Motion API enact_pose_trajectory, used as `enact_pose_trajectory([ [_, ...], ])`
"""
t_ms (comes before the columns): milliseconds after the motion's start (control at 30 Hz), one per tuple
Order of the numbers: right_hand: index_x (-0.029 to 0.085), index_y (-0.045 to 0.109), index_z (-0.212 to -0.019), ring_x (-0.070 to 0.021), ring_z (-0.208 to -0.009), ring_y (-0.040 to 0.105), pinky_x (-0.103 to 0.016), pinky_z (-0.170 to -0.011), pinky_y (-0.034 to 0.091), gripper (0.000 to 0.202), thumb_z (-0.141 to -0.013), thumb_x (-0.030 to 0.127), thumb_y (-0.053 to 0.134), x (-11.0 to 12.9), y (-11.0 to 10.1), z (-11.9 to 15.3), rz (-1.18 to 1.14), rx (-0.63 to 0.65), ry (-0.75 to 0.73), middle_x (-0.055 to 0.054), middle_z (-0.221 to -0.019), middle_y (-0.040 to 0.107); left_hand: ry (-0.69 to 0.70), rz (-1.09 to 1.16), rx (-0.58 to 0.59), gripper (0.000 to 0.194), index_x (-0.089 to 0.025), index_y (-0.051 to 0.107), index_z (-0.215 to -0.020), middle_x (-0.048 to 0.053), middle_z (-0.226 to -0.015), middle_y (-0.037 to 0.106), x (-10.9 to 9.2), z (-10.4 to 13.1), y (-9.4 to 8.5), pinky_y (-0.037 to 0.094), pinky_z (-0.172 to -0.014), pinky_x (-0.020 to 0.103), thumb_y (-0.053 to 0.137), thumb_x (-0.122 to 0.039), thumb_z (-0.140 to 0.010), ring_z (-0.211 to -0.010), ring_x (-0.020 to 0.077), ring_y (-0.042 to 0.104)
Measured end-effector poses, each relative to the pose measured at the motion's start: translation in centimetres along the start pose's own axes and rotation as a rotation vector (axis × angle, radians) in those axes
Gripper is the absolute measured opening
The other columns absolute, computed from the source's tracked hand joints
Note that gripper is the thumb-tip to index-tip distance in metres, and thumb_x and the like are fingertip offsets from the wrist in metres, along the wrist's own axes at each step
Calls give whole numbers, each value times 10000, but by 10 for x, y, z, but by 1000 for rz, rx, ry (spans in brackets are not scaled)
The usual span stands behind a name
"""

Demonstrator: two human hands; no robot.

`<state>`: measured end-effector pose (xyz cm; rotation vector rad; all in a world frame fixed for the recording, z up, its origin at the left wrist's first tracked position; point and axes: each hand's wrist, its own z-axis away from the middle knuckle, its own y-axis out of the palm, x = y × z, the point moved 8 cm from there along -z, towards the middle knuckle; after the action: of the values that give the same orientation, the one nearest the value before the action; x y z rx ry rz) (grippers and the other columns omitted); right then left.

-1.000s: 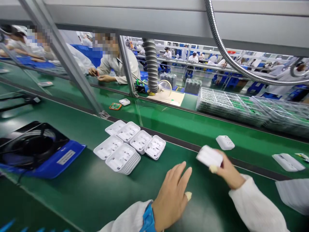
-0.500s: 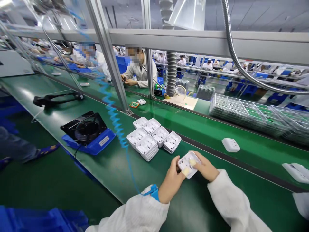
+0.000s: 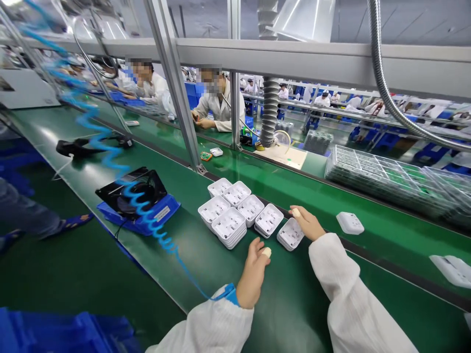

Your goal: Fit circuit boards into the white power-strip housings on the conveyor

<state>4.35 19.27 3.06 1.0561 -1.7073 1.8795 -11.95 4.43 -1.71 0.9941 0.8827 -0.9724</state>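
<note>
My left hand [image 3: 254,273] is held above the bench with its fingers parted and nothing in it. A pale finger cot covers its thumb tip, and a blue wrist strap [image 3: 231,294] circles the wrist. My right hand [image 3: 309,224] hovers at the upper right edge of a white plastic cover [image 3: 291,234], thumb and fingers apart; whether it touches the cover I cannot tell. That cover lies on the bench, at the right end of several stacks of like white covers [image 3: 228,225], whose recessed insides face up.
A black fan [image 3: 142,193] rests on a blue bin [image 3: 162,215] to the left. A coiled blue cord [image 3: 147,211] runs to my wrist. White housings [image 3: 350,223] lie on the green belt [image 3: 309,196]. Clear trays [image 3: 386,176] are stacked beyond it. A co-worker [image 3: 221,110] sits across.
The white cover that both hands held has been set down beside the stacks and let go. My left hand has drawn back slightly to the left; my right hand has moved farther up.
</note>
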Motion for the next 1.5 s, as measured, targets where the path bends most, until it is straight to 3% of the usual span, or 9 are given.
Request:
enact_pose_trajectory([
  [267,219,551,-1125,-225,-953,581,-379,-851,410,506,-916,506,191,47,40,-19,196,197,-189,-66,-1066,631,-7,129,22,584,-223,193,-1397,112,-1472,239,1,-18,4,309,-1033,355,419,-375,-881,-1348,216,243],
  [400,233,552,-1114,-206,-983,573,-352,-867,408,508,-918,500,167,45,32,-19,209,149,-237,-52,-1085,621,23,82,0,520,-233,290,-1344,118,-1430,305,0,-17,-1,350,-995,352,435,-394,-872,-1305,232,320],
  [633,117,395,-1282,-360,-1181,396,-507,-948,313,666,-758,515,499,-59,-83,-15,561,-514,140,-200,-1279,443,48,-144,36,311,-224,436,-1140,55,-999,513,13,-2,3,447,-748,276,437,-359,-860,-910,161,529],
  [733,129,355,-1305,-392,-1125,427,-527,-869,358,731,-702,480,575,-116,-100,-6,647,-543,418,-231,-1281,410,75,-190,106,296,-225,414,-1154,58,-1023,496,12,3,16,438,-804,285,420,-298,-867,-936,151,512],
  [867,113,379,-1285,-336,-1091,475,-451,-886,374,660,-711,389,555,-135,-91,-14,581,-440,369,-210,-1187,491,111,-331,177,324,-218,391,-1197,87,-1073,497,7,9,26,449,-818,311,404,-304,-885,-913,157,525],
  [1100,182,349,-1324,-297,-1041,546,-422,-885,416,779,-651,487,597,-83,-93,43,200,-335,280,-129,-1192,545,575,-816,231,455,-253,264,-1334,113,-1308,410,-20,39,42,413,-921,384,365,-212,-891,-1169,226,435],
  [1267,246,387,-1293,-258,-953,594,-363,-815,472,747,-611,363,670,-5,-15,133,-5,205,15,-69,-1176,579,971,-1105,351,587,-205,218,-1388,122,-1393,358,-33,75,74,227,-1047,473,421,-140,-841,-1305,284,273],
  [1400,224,405,-1264,-260,-1020,574,-368,-859,463,681,-661,396,670,16,26,167,-212,402,-28,-74,-1151,594,928,-1190,584,497,-198,346,-1339,110,-1172,558,-24,84,90,318,-954,457,386,-150,-846,-1074,259,499],
  [1500,211,366,-1292,-255,-1099,527,-376,-901,445,639,-749,463,590,20,25,165,-298,274,-79,-99,-1241,529,725,-1044,456,442,-173,370,-1302,123,-1136,562,-30,64,77,387,-879,423,370,-196,-861,-1007,251,525],
])
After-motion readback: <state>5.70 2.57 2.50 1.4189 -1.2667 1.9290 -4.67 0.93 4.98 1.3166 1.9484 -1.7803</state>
